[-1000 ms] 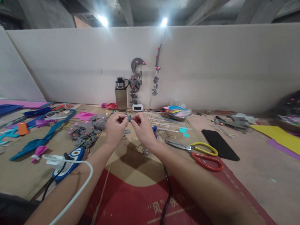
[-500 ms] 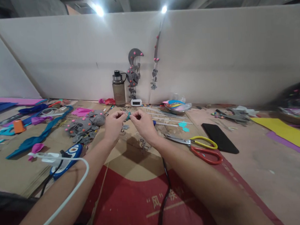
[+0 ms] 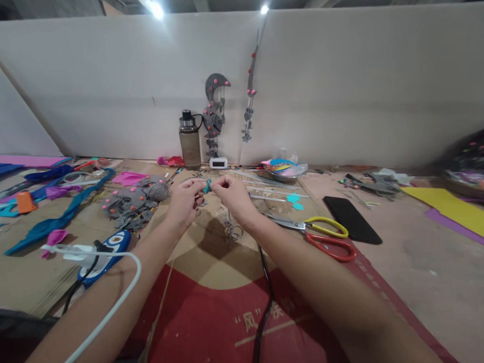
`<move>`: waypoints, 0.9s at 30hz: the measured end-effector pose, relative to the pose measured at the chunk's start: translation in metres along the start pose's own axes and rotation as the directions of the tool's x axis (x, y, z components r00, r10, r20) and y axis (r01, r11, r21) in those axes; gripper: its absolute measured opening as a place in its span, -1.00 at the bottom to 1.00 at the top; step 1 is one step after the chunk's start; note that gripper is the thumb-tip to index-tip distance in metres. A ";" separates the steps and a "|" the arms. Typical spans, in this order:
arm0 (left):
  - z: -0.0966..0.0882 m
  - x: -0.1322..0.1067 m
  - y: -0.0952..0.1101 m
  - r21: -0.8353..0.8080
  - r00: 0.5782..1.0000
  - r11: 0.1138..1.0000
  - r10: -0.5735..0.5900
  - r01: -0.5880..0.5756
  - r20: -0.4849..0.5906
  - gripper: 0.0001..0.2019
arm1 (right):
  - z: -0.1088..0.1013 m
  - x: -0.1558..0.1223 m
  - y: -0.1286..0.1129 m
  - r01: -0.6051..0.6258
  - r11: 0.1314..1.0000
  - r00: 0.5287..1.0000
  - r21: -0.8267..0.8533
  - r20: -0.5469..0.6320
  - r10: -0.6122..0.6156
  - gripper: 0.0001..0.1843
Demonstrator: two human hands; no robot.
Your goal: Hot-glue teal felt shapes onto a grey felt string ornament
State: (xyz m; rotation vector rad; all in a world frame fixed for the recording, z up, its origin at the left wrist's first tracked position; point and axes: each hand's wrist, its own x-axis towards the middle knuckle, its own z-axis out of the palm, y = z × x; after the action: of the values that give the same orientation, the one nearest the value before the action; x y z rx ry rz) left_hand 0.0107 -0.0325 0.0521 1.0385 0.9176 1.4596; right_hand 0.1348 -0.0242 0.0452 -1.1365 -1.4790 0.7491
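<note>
A small teal piece [image 3: 207, 187], too small to make out its kind, is held up between my two hands above the cardboard. My left hand [image 3: 185, 201] pinches it from the left with thumb and forefinger. From the other side, the fingertips of my right hand [image 3: 231, 195] are pressed together at its edge. Thin grey cords [image 3: 233, 231] with loops hang or lie below my right hand; which of the two I cannot tell. Left of my hands is a heap of grey felt pieces with pink dots [image 3: 133, 205], beside a ball of grey yarn [image 3: 158, 190].
Scissors [image 3: 304, 227] with yellow and red handles lie right of my right forearm, beside a black phone [image 3: 351, 219]. A bottle [image 3: 190, 143] stands at the back near a small digital clock [image 3: 218, 163]. A white cable [image 3: 130, 293] crosses my left forearm.
The teal piece has turned to stand more upright between my fingers. The whole view has shifted slightly; both hands stay in about the same place.
</note>
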 end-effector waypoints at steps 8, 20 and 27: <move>-0.002 0.004 -0.002 -0.087 0.996 0.993 -0.083 0.084 0.009 -0.83 | 0.000 0.003 0.007 0.026 0.998 1.000 0.058 -0.002 -0.026 -0.78; 0.001 0.003 -0.004 0.002 0.999 1.000 -0.007 0.006 0.036 -0.87 | -0.001 0.003 0.004 -0.082 0.980 0.995 0.184 0.072 0.070 -0.78; 0.002 0.000 -0.002 -0.032 0.991 0.991 -0.127 0.128 0.037 -0.88 | 0.004 0.000 0.007 -0.135 0.912 0.990 0.387 0.081 0.112 -0.85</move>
State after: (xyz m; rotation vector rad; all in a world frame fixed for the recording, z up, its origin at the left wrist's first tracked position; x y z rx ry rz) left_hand 0.0135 -0.0322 0.0507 0.9597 0.9139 1.3426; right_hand 0.1329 -0.0211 0.0380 -0.9107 -1.2361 1.1188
